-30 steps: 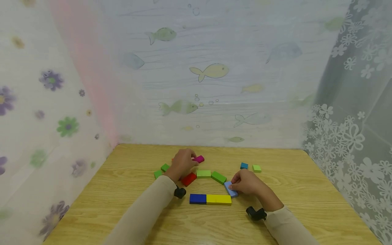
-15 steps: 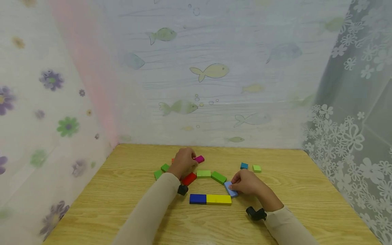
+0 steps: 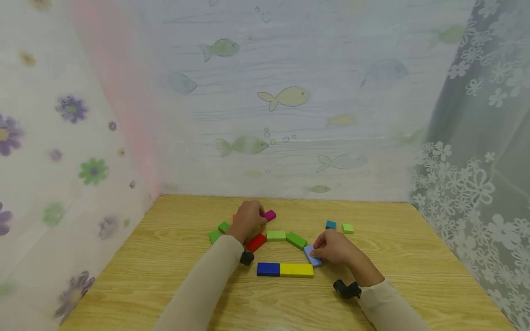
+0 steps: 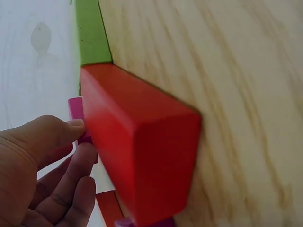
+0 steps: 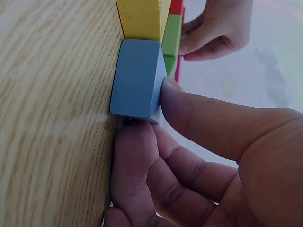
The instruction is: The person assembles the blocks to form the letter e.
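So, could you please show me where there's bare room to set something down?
The table is bare between the left sleeve and right sleeve, nearer than the yellow block, and right of the small lime block. It's crowded around the left hand, red block and magenta block.

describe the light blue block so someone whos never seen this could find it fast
On the wooden table, find the person's right hand. It pinches the light blue block, whose pale blue sets it apart from the nearest green block and the yellow block.
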`<state>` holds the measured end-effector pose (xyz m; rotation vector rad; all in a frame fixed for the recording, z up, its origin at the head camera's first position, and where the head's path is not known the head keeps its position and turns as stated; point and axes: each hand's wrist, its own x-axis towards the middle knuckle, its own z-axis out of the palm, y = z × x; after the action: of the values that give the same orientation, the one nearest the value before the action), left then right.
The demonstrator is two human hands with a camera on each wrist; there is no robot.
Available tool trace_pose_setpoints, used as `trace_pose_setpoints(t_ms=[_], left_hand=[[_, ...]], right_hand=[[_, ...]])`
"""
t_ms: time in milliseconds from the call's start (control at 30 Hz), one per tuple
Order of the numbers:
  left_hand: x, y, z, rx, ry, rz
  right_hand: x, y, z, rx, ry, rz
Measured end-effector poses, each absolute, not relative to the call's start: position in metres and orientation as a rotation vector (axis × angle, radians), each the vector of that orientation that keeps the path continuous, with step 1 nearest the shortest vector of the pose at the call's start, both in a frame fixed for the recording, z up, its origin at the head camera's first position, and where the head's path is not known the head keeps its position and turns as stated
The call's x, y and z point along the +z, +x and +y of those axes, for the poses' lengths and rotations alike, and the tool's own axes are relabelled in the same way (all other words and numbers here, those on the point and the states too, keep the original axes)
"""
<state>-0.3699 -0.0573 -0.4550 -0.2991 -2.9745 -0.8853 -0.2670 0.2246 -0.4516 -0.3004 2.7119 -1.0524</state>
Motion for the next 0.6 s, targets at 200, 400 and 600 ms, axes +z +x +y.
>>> trace_pose_setpoints(t_ms=[200, 400, 600], left_hand=[[-0.451, -0.363, -0.062, -0.828, -0.332, -2.923], [-0.445, -0.352, -0.073, -0.796, -0.406, -2.829], [-0.442, -0.334, -0.087, -0.866, -0.428, -2.756]], right_hand=[[-0.452, -0.268, 0.224, -1.049, -0.301, 2.707], [-0.453, -0.267, 0.224, -1.048, -0.31, 2.713], [-0.451, -0.267, 0.225, -1.046, -0.325, 2.719]])
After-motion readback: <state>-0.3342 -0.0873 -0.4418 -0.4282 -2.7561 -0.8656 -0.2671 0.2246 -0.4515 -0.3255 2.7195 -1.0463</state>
